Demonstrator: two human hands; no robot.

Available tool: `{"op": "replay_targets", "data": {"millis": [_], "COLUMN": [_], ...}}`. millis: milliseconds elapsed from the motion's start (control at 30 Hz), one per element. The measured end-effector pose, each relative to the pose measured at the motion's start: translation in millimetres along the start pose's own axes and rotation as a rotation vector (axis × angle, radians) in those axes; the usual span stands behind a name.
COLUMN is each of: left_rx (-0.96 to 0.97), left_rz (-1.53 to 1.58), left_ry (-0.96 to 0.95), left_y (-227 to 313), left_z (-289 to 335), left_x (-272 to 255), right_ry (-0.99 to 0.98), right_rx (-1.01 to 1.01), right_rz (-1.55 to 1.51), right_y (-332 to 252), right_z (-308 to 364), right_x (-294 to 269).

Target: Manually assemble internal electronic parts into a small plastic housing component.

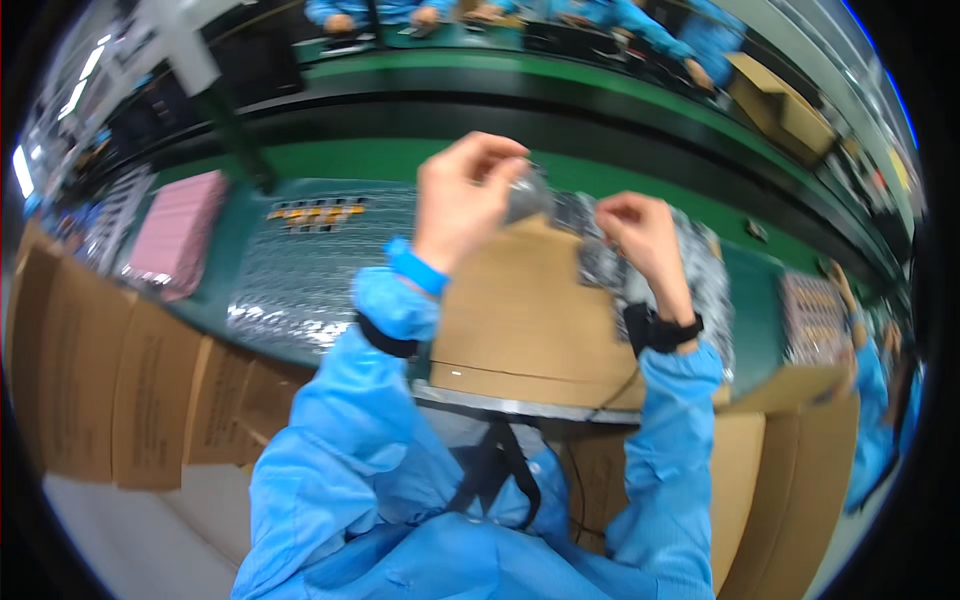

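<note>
Above a flat brown cardboard sheet (530, 310) both my hands are raised, wearing blue sleeves. My left hand (462, 195) is closed, thumb and fingers pinching a small greyish see-through plastic bag (528, 196). My right hand (640, 232) is closed too, its fingertips pressed together; whatever they may hold is too small to make out. Just behind and beside the right hand lies a heap of shiny grey plastic bags (705, 285). A blue band (416, 268) circles my left wrist, and a black strap (662, 330) with a cord goes round my right one.
Left on the green bench lie a bubble-wrap sheet (320, 270) with small black-and-yellow parts (318, 212) and a pink stack (178, 230). Cardboard boxes (150, 390) flank me, another box (790, 480) at right. A co-worker's arm (868, 400) is far right; others work across the line.
</note>
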State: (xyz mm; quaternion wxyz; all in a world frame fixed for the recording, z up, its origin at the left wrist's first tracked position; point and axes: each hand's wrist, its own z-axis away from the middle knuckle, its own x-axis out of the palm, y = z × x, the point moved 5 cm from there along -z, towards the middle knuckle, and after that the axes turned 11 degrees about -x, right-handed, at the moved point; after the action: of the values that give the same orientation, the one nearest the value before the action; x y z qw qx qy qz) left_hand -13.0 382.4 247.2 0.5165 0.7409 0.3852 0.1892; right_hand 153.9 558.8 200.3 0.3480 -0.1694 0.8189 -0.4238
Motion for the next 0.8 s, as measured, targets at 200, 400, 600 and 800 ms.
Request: {"op": "replay_targets", "data": {"millis": [200,400,600,800], "left_rx": [-0.099,-0.131,-0.007,-0.192], "left_rz": [0.102,-0.796,-0.814,-0.832], "left_ry": [-0.164,0.026,-0.008,-0.349], "left_y": [-7.6,-60.9,-69.6,-82.7], "left_z": [-10.8,-6.3,-9.8,-8.8], "left_x": [26.5,-1.7,-15.7,-21.9], "right_ry": [0.134,-0.087,-0.191,-0.029], "right_rx": [0.037,0.080,0.133,-0.063], "right_rz": [0.539,0.798,0.734,0.376], "right_y": [12.0,12.8,42.2,-9.1], "right_z": [21.6,41.3,41.8,37.9], "right_x": [-77.9,-71.4,-85.4,-107.7]}}
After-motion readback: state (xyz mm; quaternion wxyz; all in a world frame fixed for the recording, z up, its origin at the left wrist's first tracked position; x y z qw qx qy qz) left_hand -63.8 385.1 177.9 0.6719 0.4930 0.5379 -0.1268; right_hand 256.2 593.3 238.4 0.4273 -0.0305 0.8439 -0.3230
